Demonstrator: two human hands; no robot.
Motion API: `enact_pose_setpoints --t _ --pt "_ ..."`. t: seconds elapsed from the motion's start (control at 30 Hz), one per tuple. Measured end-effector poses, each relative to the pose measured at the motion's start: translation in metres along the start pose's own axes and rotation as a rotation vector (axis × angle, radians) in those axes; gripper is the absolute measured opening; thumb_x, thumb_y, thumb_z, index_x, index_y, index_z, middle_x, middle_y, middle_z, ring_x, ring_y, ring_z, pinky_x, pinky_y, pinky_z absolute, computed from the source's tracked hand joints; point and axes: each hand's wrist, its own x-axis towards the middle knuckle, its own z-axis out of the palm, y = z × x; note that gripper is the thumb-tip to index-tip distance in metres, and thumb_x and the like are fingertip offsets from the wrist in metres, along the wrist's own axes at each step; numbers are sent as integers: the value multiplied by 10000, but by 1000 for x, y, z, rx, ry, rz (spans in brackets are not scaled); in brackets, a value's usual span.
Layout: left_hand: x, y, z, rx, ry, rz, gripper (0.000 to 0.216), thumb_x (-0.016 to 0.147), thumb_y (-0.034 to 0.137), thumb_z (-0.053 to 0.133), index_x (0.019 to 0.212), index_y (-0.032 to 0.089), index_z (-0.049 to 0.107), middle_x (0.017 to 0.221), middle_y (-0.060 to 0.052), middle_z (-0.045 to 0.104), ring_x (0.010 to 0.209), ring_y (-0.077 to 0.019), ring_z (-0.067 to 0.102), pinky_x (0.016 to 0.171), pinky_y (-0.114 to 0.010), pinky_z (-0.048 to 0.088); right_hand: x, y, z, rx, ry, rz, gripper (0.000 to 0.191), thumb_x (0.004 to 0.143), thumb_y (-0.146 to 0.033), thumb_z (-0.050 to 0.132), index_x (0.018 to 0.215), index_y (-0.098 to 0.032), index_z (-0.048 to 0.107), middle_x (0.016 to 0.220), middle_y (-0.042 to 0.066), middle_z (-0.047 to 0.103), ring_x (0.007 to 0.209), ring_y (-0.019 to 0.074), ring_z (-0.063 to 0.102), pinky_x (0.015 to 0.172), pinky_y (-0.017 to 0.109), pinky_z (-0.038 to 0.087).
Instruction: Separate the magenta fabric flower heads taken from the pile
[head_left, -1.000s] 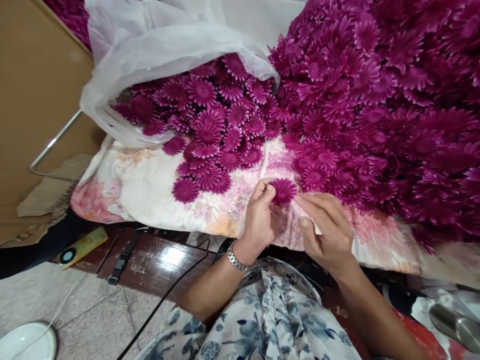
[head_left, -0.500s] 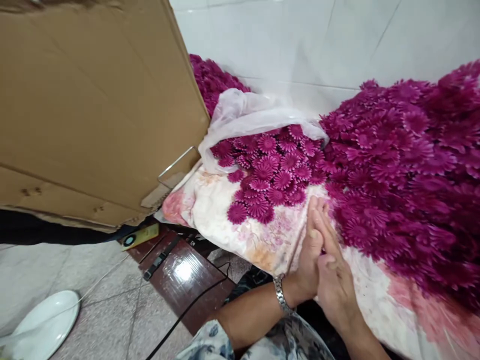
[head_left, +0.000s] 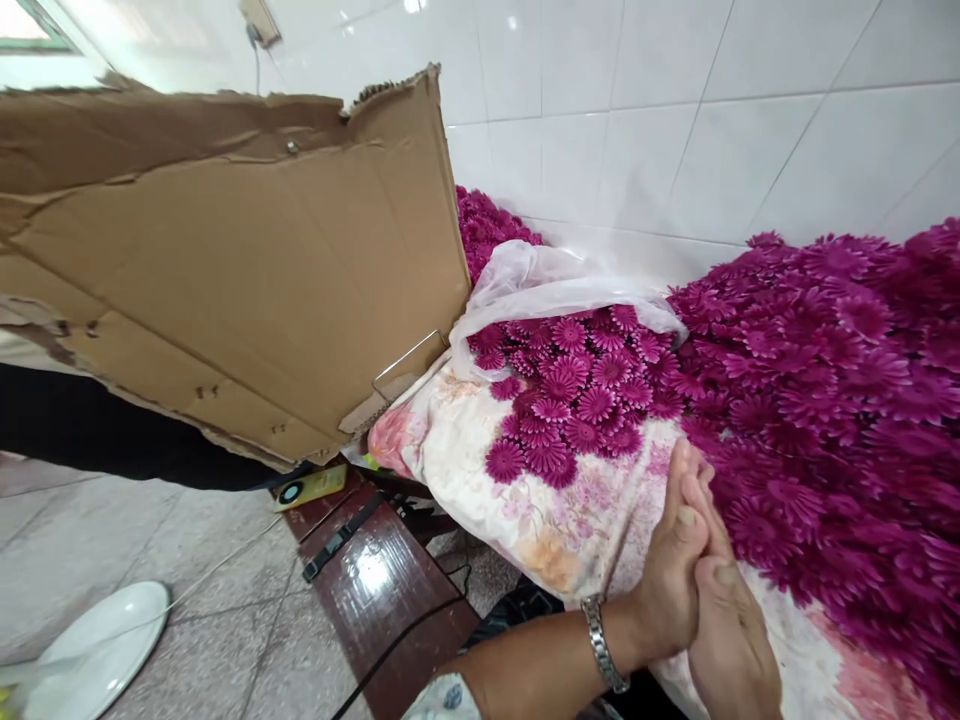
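My left hand (head_left: 664, 580), with a metal-band watch (head_left: 602, 643) at the wrist, is pressed palm to palm against my right hand (head_left: 735, 620). The fingers of both are straight and close together, pointing away from me. Anything between the palms is hidden now. Just beyond the fingertips lies a floral cloth (head_left: 450, 440), which bears a cluster of loose magenta artificial flower heads (head_left: 555, 410). To the right of my hands rises a large heap of the same flower heads (head_left: 832, 400). More of them spill from the mouth of a thin white plastic bag (head_left: 555, 295).
A big cardboard sheet or box side (head_left: 300, 280) stands at left, with a wire handle (head_left: 409, 362) at its lower corner. Below are a glossy brown wooden bench (head_left: 397, 590), a yellow phone-like object (head_left: 311, 488), a black strap (head_left: 337, 540) and a white plate (head_left: 124, 640). White tiled wall (head_left: 585, 80) behind.
My view has tilted up, so the scene sits lower and further right. My hands remain pressed together; a bit of magenta seen between them earlier is out of sight.
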Motion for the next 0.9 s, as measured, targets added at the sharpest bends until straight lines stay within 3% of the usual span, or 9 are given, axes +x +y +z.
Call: enact_pose_setpoints --t 0.1,0.2,0.27,0.4,0.53,0.6,0.7,0.8,0.9 --pt "-11 -4 5 193 -43 -4 648 924 526 244 1479 202 158 1575 -17 136 1451 -179 110 1185 -278 93 17 1 -10 87 70 124 539 939 -452 249 1435 -251 311 1528 16 295 1419 242 246 1177 476 171" --pt "-15 -6 7 227 -82 -71 628 932 511 239 1465 179 219 1558 -42 196 1441 -185 164 1184 -295 115 18 10 -13 87 124 172 562 942 -463 200 1459 -248 245 1536 11 275 1433 239 202 1189 491 107" --pt "-10 -5 5 135 -49 -99 610 930 504 274 1458 200 249 1547 -44 243 1433 -197 199 1182 -324 123 8 17 -10 -1 113 115 599 932 -500 189 1468 -235 224 1545 26 247 1440 273 168 1179 523 107" --pt "3 -10 3 -129 68 -143 664 883 540 399 1457 234 264 1546 -46 258 1428 -216 215 1177 -348 126 -8 24 -3 -102 10 9 640 919 -548 116 1475 -241 200 1549 63 230 1413 333 229 1107 581 242" --pt "-6 -24 17 -247 118 -153 557 878 455 471 1373 201 455 1496 -55 371 1416 -205 250 1172 -316 136 12 30 -20 -207 161 -43 558 946 -451 172 1438 -223 303 1485 104 363 1400 320 266 1105 632 176" --pt "-11 -28 27 -372 118 -213 502 831 393 554 1274 157 570 1355 -104 545 1323 -244 416 1132 -354 242 22 34 -34 -305 203 -114 508 955 -383 197 1358 -195 441 1376 120 502 1366 300 338 1110 618 178" --pt "-6 -26 36 -559 236 -449 303 741 262 598 971 94 701 1000 -126 711 1070 -255 604 977 -349 406 25 36 -49 -384 186 -250 445 952 -298 233 1249 -179 542 1202 113 628 1223 256 507 1085 549 288" --pt "8 -20 32 -699 355 -671 173 671 221 573 748 109 679 762 -89 692 847 -210 638 781 -281 462 19 30 -58 -432 125 -324 390 934 -266 313 1252 -184 524 1165 93 638 1123 227 565 1040 461 367" --pt "20 -17 22 -701 355 -667 259 651 235 573 850 108 681 752 -60 675 688 -159 615 670 -255 433 16 29 -67 -462 75 -421 410 881 -292 468 1276 -187 503 1175 102 620 1109 253 566 975 425 415"
